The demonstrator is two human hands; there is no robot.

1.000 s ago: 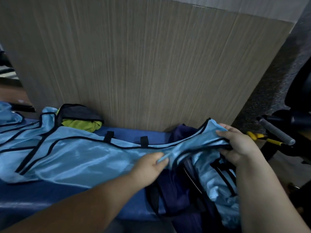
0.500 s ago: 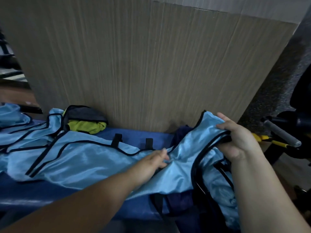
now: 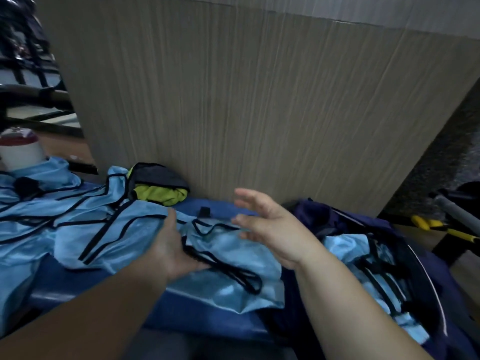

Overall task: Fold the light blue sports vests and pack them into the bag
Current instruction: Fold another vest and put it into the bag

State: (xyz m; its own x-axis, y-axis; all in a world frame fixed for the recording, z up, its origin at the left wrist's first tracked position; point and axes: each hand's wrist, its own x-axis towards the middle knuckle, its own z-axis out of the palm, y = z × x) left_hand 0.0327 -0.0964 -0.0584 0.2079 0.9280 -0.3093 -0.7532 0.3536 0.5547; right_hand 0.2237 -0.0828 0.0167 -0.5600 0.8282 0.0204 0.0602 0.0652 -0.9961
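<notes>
A light blue sports vest with black trim lies partly folded on the blue padded surface. My left hand rests on it at the fold, thumb up; its fingertips are hidden under the folded flap. My right hand hovers just above the vest with its fingers spread, holding nothing. The dark navy bag sits open at the right, with more light blue vests inside it. Further light blue vests lie spread out to the left.
A tall wood-grain panel stands right behind the surface. A black and yellow-green item lies against it. A white cup stands far left. A yellow-handled tool and a grey bar are at the right.
My right hand has let go of the vest end it held near the bag and moved left, now open. The vest end lies folded over by my left hand.
</notes>
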